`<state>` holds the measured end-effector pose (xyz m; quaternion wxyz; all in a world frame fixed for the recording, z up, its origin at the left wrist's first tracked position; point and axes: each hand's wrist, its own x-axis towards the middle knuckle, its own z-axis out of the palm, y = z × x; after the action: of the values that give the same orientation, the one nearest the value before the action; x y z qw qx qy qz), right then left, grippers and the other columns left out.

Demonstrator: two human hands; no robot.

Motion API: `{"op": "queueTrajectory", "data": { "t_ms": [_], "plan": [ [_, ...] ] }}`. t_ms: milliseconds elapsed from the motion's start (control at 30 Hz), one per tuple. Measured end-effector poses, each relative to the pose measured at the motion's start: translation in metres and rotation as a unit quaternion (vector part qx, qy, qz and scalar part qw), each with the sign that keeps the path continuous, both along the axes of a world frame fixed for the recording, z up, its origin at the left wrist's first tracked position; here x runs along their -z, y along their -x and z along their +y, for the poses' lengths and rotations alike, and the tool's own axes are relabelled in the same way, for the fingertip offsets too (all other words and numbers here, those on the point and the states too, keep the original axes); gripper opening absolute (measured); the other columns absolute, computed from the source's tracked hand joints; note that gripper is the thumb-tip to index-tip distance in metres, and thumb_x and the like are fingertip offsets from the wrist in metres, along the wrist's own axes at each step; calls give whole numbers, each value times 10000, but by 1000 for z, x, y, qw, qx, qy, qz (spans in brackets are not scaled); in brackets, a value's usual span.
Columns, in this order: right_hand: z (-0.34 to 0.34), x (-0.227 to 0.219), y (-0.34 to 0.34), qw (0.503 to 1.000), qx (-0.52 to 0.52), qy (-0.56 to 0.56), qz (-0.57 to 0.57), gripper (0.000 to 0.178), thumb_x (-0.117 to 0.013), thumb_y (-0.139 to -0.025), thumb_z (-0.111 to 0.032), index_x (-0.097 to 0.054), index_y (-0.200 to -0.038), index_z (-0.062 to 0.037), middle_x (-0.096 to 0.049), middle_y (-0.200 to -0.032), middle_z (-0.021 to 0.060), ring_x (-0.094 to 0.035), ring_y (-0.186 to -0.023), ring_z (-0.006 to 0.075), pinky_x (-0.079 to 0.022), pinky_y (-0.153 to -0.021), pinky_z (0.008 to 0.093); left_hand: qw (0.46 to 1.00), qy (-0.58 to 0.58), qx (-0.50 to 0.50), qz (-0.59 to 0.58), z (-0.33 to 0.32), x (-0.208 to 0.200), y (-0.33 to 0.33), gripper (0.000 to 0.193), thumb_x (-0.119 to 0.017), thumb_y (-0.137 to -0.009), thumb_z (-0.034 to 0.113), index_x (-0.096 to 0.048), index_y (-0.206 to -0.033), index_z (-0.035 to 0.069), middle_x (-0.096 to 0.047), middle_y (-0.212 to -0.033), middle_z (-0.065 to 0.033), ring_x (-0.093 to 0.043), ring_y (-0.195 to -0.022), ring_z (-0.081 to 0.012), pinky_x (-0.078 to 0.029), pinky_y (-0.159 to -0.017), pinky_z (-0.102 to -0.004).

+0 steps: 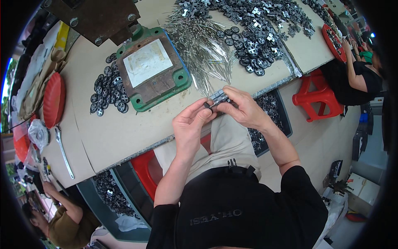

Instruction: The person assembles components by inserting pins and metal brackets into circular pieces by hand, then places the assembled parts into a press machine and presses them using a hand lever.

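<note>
Apparently, both hands (188, 129) (245, 109) overhang the table edge (132, 155).

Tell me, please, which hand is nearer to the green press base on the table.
Left. The left hand is to the lower right of the green press base; the right hand is farther right.

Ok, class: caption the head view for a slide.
Left hand and right hand hold small parts at a bench bearing metal rods and black wheels.

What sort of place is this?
Probably a small-parts assembly workshop: a press-like machine with a green base stands on the table, near heaped black wheels and thin metal rods.
</note>
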<state>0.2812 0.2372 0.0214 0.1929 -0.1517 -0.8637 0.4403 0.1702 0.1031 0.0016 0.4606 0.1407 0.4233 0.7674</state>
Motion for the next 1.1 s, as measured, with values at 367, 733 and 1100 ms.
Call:
{"op": "queueTrajectory", "data": {
  "t_ms": [367,733,1100],
  "plan": [
    [-12,5,1,979,45,199,5,127,-624,-815,-109,-639,-889,-7,-586,-667,10,-482,-554,37,-386,-499,205,999,15,33,16,1,5,2,357,-612,-807,2,-530,-1149,-58,-619,-1022,-110,-600,-907,-148,-481,-826,-259],
    [38,-28,-3,992,108,-28,-53,171,-608,-786,-216,-664,-842,-64,-619,-756,129,-603,-684,274,-469,-632,337,989,-32,94,-106,3,8,9,345,-483,-900,66,-434,-1224,-44,-560,-1120,-133,-549,-1052,-220,-445,-937,-353],
    [120,-1,21,905,200,-352,-130,157,-598,-779,-189,-657,-775,-44,-588,-759,106,-580,-796,283,-483,-684,392,989,-17,87,-116,4,1,11,359,-444,-923,108,-409,-1255,-24,-544,-1143,-140,-541,-1071,-265,-444,-941,-350]
  ]
}}
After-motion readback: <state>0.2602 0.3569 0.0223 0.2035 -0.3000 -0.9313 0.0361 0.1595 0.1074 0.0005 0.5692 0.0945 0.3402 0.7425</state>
